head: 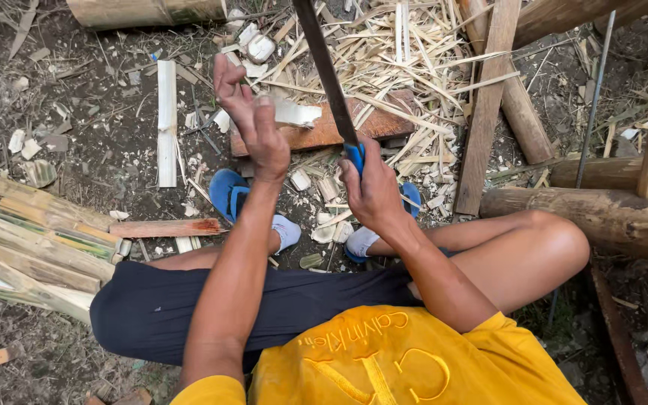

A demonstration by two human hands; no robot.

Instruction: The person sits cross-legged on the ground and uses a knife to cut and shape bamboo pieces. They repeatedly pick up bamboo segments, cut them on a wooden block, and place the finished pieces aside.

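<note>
Two hands were at work over the plank [316, 135]: the left hand [253, 120] pinched a pale bamboo strip [294, 114] on the plank's left end, fingers narrow on it, while the right hand [373, 187] wrapped tight round the blue grip of a long blade [328, 71]. The strip looked light, stiff and splintery, best held at its near end, clear of the edge. The blade seemed heavy and wanted a firm grip.

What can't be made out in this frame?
Head view only:
- Blade: tip cut off by the top edge.
- Blue handle: mostly hidden inside the right hand.
- Bamboo piece: its near end is hidden behind the left hand.
- Wood block: partly hidden by shavings.
</note>
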